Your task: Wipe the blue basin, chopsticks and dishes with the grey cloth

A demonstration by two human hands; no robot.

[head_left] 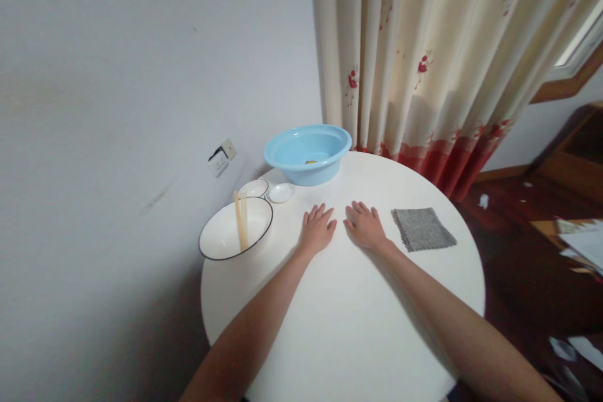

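My left hand (318,230) lies palm down on the white round table (339,326), fingers apart, with nothing in it. Beside it, my right hand (365,225) rests flat in the same way, also holding nothing. To the left of them stands a large white bowl (219,239) with a dark rim, and light wooden chopsticks (241,223) lean in it. Behind that bowl are a smaller white bowl (254,188) and a little white dish (281,193). A folded grey cloth (424,229) lies right of my right hand. Farther back sits a light blue basin (308,173).
Something small and yellowish (311,162) shows inside the basin; I cannot tell what. A wall with a socket (218,164) borders the table's left side. A floral curtain (424,75) hangs behind. Papers (584,245) and white scraps lie to the right, beyond the table.
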